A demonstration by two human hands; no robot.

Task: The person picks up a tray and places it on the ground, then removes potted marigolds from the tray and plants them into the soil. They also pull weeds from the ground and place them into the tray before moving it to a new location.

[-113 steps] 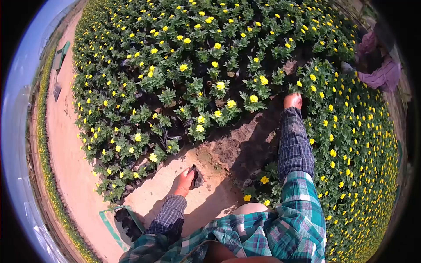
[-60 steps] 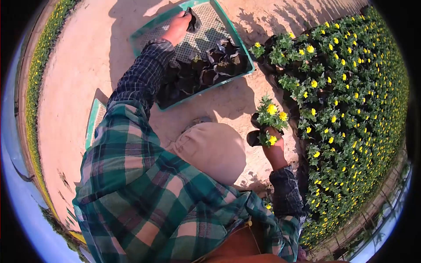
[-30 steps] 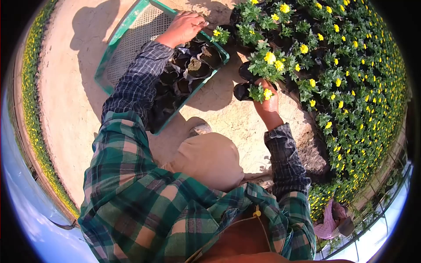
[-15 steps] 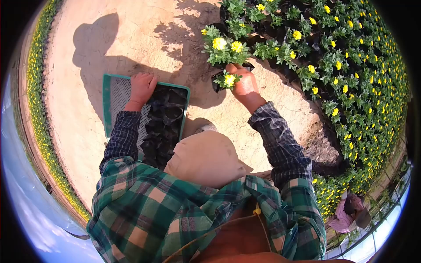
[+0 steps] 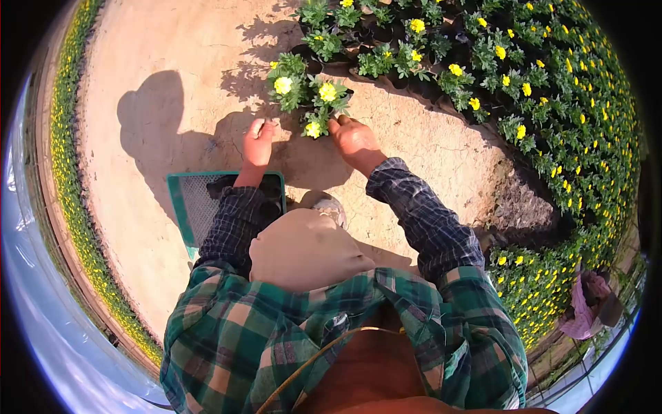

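Observation:
My right hand [image 5: 356, 143] is closed, its fingertips against the leaves of a small marigold plant [image 5: 314, 128] with a yellow bloom. Two more flowering marigolds, one on the left [image 5: 284, 85] and one on the right [image 5: 327, 92], stand just beyond it on the bare ground. Left of these plants, my left hand [image 5: 258, 142] hangs with its fingers curled together; whatever is in them is too small to make out. Below my left forearm lies a green crate [image 5: 178, 207] with a perforated bottom and black plastic pots [image 5: 221, 185], partly hidden by the sleeve.
Rows of potted marigolds [image 5: 545, 131] fill the right side, with several more at the top. A dark soil heap [image 5: 524, 207] lies on the right. Another person in pink [image 5: 586, 307] is at the far lower right. A flower strip [image 5: 62, 172] runs along the left.
My left hand has left the crate's far edge and moved right, towards the plants. My right hand has shifted left and slightly down, with the small marigold. The view has shifted too.

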